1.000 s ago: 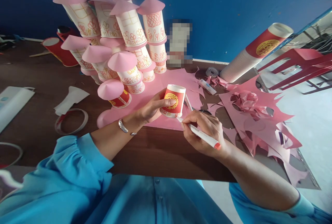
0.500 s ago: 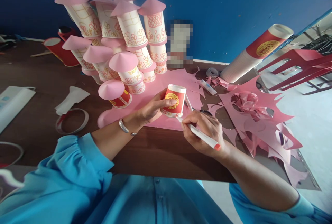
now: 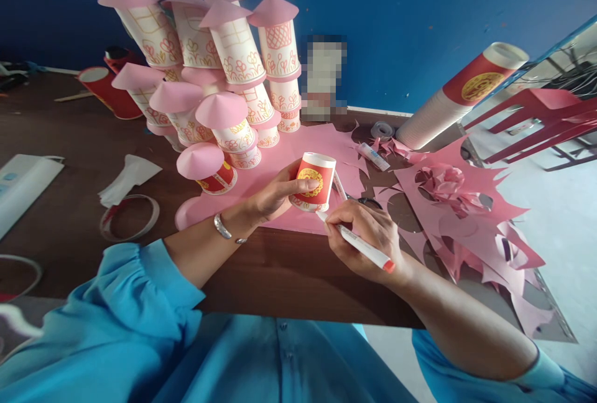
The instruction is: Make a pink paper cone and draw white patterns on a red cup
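An inverted red paper cup point(image 3: 317, 182) with a gold emblem is held by the left hand point(image 3: 275, 194) just above the pink paper sheet point(image 3: 280, 170) on the brown surface point(image 3: 280, 278). The left grip is clamped on the cup: the thumb is pressed across the red face near the emblem, and the fingers are wrapped behind it. The cup's long axis stands close to upright, tipped slightly away from the person, with its white rim pointing down.

A white marker with an orange-red cap end point(image 3: 361, 244) is pinched in the right hand point(image 3: 368, 238), whose grip is closed on the barrel. The marker's long axis runs from lower right to upper left, and its tip is brought to the cup's lower rim, at or just beside the white band; actual contact cannot be made out. The cup therefore lies up and to the left of the right grip, while the left hand is the one already on it.

The far side of the cup and the left fingers behind it are hidden. The marker's nib is too small to be resolved. Behind the hands, a stack of decorated cups with pink cone roofs point(image 3: 219, 79) is seen, and pink paper offcuts point(image 3: 466, 204) are spread to the right, cut off at the surface edge.
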A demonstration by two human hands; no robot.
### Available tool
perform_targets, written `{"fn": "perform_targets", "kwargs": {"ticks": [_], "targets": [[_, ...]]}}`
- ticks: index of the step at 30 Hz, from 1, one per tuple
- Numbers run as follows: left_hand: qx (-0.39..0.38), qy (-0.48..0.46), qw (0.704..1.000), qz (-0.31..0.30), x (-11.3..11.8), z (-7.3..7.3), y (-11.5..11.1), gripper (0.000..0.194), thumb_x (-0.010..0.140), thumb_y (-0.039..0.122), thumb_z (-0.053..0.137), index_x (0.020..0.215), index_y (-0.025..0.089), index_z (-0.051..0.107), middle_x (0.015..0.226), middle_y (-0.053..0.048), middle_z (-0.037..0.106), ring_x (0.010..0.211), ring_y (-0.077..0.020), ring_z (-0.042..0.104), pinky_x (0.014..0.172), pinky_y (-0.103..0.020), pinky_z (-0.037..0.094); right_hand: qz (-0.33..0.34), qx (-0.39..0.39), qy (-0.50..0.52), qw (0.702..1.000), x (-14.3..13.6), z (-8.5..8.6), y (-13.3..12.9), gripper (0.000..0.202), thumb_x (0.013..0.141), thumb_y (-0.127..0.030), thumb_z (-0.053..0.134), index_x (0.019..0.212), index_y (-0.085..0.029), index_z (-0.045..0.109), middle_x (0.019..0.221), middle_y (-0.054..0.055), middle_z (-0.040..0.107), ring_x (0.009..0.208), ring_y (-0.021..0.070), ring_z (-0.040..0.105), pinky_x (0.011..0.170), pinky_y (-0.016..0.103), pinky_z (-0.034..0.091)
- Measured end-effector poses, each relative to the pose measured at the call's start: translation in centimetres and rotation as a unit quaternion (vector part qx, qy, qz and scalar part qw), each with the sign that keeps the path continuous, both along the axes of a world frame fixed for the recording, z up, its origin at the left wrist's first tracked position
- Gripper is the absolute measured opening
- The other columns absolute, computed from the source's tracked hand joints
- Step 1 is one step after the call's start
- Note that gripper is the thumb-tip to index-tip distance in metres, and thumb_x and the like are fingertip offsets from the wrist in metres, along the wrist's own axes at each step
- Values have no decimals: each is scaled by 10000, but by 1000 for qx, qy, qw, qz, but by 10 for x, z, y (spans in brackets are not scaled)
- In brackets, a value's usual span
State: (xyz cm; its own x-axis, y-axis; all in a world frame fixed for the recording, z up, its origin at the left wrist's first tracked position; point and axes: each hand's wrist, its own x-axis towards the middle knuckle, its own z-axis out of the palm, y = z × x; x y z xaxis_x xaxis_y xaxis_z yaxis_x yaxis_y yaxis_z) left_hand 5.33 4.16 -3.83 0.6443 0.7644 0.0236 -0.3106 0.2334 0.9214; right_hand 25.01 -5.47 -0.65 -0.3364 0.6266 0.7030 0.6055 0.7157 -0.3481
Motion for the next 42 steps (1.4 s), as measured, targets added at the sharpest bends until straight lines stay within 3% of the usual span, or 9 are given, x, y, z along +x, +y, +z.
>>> {"fn": "perform_targets", "kwargs": {"ticks": [14, 23, 42], "targets": [[4, -5, 1000, 1, 0, -3, 0, 479, 872, 480, 883, 1211, 192, 705, 1027, -50, 738, 894, -211, 678, 801, -356, 535, 2, 3, 4, 1000, 0, 1, 1, 171, 1027, -103, 627, 989, -261, 572, 747, -54, 742, 603, 116, 728, 557, 227, 508], [20, -12, 999, -28, 0, -2, 2, 505, 918, 463, 829, 1334, 202, 711, 1243, -130, 784, 1152, -314, 730, 950, -422, 581, -16, -4, -14, 1000, 3, 4, 0, 153, 1016, -119, 612, 956, -258, 592, 727, -50, 738, 579, 118, 700, 569, 241, 526], [15, 11, 1000, -2, -1, 0, 0, 457, 887, 478, 857, 1215, 201, 700, 1106, -79, 747, 1003, -250, 688, 873, -380, 559, 0, 13, 1, 1000, 1, 1, 2, 182, 1020, -90, 631, 1004, -264, 578, 750, -53, 748, 602, 121, 728, 560, 232, 524]]}}
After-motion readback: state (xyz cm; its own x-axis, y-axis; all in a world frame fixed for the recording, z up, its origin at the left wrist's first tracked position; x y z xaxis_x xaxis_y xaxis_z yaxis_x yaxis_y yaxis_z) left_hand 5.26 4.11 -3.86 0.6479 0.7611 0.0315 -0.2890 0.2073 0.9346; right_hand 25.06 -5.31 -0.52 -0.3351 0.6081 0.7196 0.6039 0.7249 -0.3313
